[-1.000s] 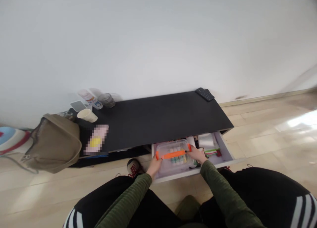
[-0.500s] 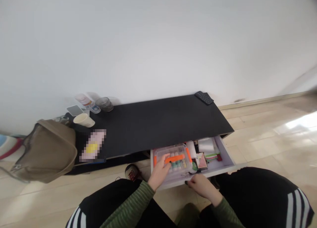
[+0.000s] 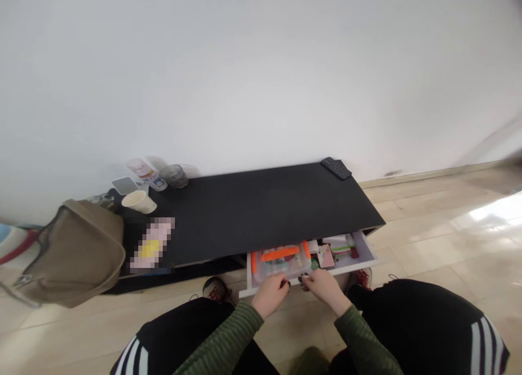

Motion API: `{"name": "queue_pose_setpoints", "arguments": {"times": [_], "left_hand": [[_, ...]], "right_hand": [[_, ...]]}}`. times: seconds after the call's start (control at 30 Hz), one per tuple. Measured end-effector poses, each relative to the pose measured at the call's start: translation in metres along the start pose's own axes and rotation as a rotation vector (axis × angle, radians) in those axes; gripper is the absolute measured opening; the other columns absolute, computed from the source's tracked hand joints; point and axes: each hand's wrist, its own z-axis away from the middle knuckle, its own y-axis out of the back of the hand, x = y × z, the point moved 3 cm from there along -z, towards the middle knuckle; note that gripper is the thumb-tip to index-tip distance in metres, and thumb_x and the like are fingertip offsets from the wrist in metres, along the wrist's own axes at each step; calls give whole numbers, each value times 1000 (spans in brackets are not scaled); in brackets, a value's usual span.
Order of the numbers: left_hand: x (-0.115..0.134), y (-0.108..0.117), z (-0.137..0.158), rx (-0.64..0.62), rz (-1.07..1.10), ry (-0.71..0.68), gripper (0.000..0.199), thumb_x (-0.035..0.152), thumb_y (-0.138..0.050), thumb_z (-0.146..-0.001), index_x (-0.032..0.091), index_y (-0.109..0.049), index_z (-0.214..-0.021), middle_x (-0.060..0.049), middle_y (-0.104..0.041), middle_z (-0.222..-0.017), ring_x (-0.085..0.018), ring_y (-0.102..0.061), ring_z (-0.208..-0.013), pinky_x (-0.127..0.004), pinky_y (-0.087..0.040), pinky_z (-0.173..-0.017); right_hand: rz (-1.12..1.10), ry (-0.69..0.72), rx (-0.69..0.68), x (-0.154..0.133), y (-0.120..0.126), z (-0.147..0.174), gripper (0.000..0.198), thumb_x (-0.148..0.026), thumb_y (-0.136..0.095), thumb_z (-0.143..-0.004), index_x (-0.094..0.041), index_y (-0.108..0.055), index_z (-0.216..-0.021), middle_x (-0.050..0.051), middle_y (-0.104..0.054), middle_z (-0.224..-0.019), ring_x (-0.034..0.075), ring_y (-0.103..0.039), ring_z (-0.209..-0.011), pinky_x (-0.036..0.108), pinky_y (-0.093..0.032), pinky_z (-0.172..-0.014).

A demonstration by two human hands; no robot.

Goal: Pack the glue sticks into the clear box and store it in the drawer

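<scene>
Evidently, head view: left hand (image 3: 271,294) and right hand (image 3: 325,289) apart from each other, fingers curled near front edge of open drawer (image 3: 366,251); whether clamped on it, cannot tell. Box (image 3: 285,266) lies in drawer, toward left side, close to bench (image 3: 261,206) edge. Risks, judged: uneven force from two hands could skew drawer; box, if riding high, might catch bench edge. Box clear plastic, rectangular, orange handle (image 3: 280,252). Drawer pale, straight-walled. Bench long, smooth, matt black. Bag (image 3: 92,250) soft, slumped. Cup (image 3: 139,202) pale, tapered.
</scene>
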Motion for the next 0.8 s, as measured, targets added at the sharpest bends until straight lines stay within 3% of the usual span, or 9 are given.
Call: {"name": "queue_pose_setpoints", "arguments": {"times": [0.17,0.37,0.5,0.6,0.7,0.8], "left_hand": [[-2,9,-4,72,-45,5,23,22,-45,-86,19,-68,-88,-8,-72,-88,-22,-65,-88,-32,-44,-82],[-9,11,-16,141,5,-55,30,19,-47,-82,17,-65,-106,-13,-67,-117,-24,-59,-115,-34,-41,-101],[-14,16,-30,198,-4,-67,40,19,-48,-81,14,-61,-119,-16,-62,-127,-25,-53,-124,-36,-36,-109],[-16,22,-40,209,-16,-10,49,18,-48,-80,9,-56,-128,-20,-58,-133,-27,-50,-129,-36,-32,-112],[-11,24,-46,165,-79,33,56,17,-47,-81,5,-49,-135,-22,-53,-140,-26,-47,-134,-33,-31,-112],[-1,26,-40,94,-250,31,50,21,-47,-85,5,-53,-132,-22,-57,-136,-27,-51,-130,-36,-35,-110]], "right_hand": [[29,25,68,-6,6,-19,43,-43,-48,-94,-22,-80,-74,12,-75,-80,24,-68,-82,28,-40,-70],[44,44,156,-17,18,-34,46,-41,-42,-98,-20,-75,-73,11,-74,-81,21,-67,-82,26,-39,-71],[-46,124,196,-23,21,-45,29,-29,-46,-96,-20,-74,-95,9,-75,-98,21,-67,-94,25,-40,-78],[-96,179,225,-26,20,-52,29,-24,-48,-93,-18,-68,-115,11,-70,-116,21,-66,-103,24,-41,-85],[-39,184,202,-29,20,-53,38,-22,-49,-92,-14,-61,-127,15,-64,-128,23,-66,-105,26,-42,-86],[97,229,62,-35,30,-40,45,-26,-57,-87,-11,-59,-129,18,-65,-126,27,-64,-109,29,-44,-86]]}}
